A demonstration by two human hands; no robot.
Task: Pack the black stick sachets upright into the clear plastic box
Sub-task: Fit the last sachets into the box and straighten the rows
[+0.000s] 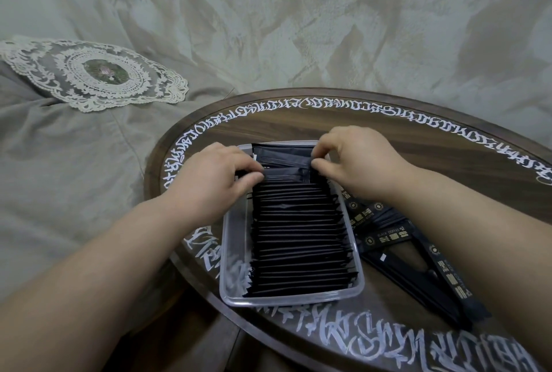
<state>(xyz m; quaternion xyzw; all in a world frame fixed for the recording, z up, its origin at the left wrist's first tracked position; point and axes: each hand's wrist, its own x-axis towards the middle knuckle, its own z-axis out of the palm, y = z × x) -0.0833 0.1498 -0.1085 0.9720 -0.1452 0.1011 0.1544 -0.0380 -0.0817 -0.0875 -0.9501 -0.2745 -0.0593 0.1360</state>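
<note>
A round dark wooden table [418, 144] with white lettering painted around its rim is standing against rumpled grey-green bedding [268, 28], where a lace doily [98, 73] is lying off to the left.

The left hand [209, 180] is curling over the left wall of the box, its fingertips pinching the top edge of a sachet near the far end of the row. The right hand [355, 159] is mirroring it, thumb and fingers pinching the opposite end of what looks like the same sachet [286, 174]. Together they appear to be seating it upright against the row.

Outward from the hands, the clear plastic box [236, 252] is sitting on the table, holding a long row of black sachets [298, 237] standing on edge, packed close from the near wall almost to the far one. A few sachets at the far end are leaning or lying flat. A strip along the left side of the box is bare of sachets.

To the right of the box, loose sachets [418, 267] are lying flat on the table, still to be packed.

The sachets look light, thin and slick, bending easily in the middle, so pinching both short ends seems the surest grip. The row is likely to slump if released loosely.
</note>
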